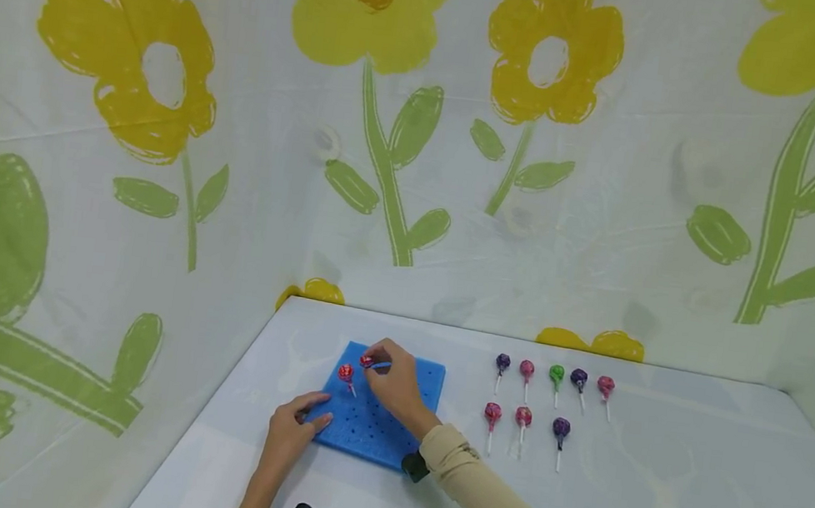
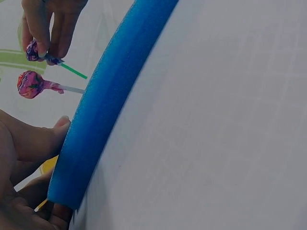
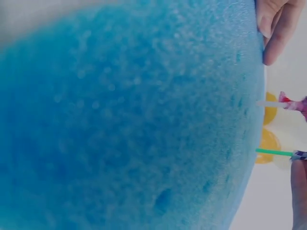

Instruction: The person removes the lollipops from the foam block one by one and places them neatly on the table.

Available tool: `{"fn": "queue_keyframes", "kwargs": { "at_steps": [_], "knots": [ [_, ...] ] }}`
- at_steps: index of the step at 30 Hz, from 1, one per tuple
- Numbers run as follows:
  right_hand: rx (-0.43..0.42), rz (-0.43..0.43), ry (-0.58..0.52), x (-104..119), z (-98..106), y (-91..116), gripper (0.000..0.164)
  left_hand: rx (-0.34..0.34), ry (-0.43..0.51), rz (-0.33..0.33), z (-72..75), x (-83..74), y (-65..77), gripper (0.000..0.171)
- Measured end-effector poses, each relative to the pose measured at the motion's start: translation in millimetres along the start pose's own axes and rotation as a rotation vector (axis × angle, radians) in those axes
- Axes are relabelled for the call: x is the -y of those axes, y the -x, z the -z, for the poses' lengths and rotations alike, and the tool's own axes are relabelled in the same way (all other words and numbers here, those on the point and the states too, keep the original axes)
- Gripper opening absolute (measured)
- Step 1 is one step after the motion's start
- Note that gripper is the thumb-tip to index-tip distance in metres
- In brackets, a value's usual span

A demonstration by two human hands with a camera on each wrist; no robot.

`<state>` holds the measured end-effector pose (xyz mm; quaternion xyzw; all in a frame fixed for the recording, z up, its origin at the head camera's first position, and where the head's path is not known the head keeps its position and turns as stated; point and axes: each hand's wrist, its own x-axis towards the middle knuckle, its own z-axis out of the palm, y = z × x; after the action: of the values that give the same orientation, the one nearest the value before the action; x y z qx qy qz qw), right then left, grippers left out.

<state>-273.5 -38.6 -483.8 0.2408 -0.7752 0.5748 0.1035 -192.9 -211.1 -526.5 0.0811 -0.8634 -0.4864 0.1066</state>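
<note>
A blue foam board point(image 1: 372, 430) dotted with small holes lies on the table. My left hand point(image 1: 290, 433) holds its left edge, the thumb point(image 2: 43, 141) on the top side and the other fingers curled at the end. A lollipop in a red-and-pink wrapper point(image 1: 346, 373) stands by its white stick in the board. Just right of it, my right hand point(image 1: 396, 380) pinches a second lollipop point(image 2: 32, 51) by its dark wrapped head. That one's green stick point(image 3: 274, 152) points down, its tip at the foam surface; whether it sits in a hole I cannot tell.
Right of the board, several wrapped lollipops lie in two rows, among them a green one point(image 1: 556, 374), a purple one point(image 1: 561, 428) and a pink one point(image 1: 492, 413). A flower-printed curtain point(image 1: 453, 251) hangs behind the white table point(image 1: 690, 487).
</note>
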Motion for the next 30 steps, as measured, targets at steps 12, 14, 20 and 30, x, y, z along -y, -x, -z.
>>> {"fn": "queue_keyframes", "kwargs": {
  "at_steps": [12, 14, 20, 30],
  "knots": [
    [-0.052, 0.115, -0.105, 53, 36, 5, 0.015, -0.011, 0.023, 0.002, 1.0, 0.0, 0.8, 0.032],
    [-0.043, 0.113, -0.108, 57, 40, 6, 0.015, -0.005, 0.028, 0.005, 1.4, 0.0, 1.6, 0.032],
    [-0.047, 0.099, -0.078, 57, 51, 10, 0.016, 0.000, 0.028, 0.002, 0.2, 0.5, 1.6, 0.032],
    [-0.062, 0.092, -0.050, 22, 62, 14, 0.019, 0.006, 0.028, -0.006, 1.4, -0.3, 1.9, 0.032]
  ]
}}
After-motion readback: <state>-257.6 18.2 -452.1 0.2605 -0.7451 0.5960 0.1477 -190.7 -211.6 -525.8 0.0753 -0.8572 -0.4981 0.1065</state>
